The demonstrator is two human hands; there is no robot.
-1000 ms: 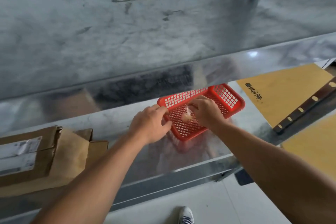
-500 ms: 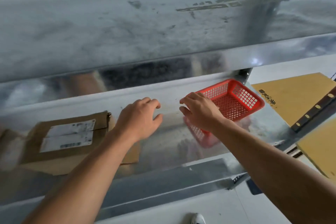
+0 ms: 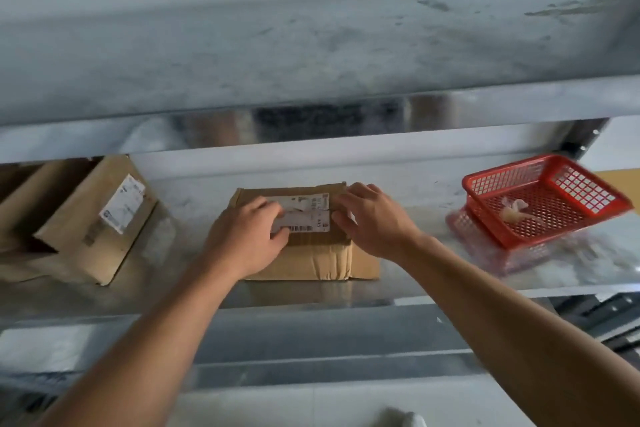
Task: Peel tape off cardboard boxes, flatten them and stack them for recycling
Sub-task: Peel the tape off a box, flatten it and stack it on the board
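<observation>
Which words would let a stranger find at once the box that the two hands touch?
Look at the metal shelf, left of the red basket. The middle box lies flat, with the left hand and the right hand on its top. Unlike the tilted box further left, its white label faces upward.

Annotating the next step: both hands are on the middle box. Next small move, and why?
Probably lift the right end of the label with the right hand while the left hand steadies the box: the label crosses the closed top seam, and the right hand sits at that end.
</observation>
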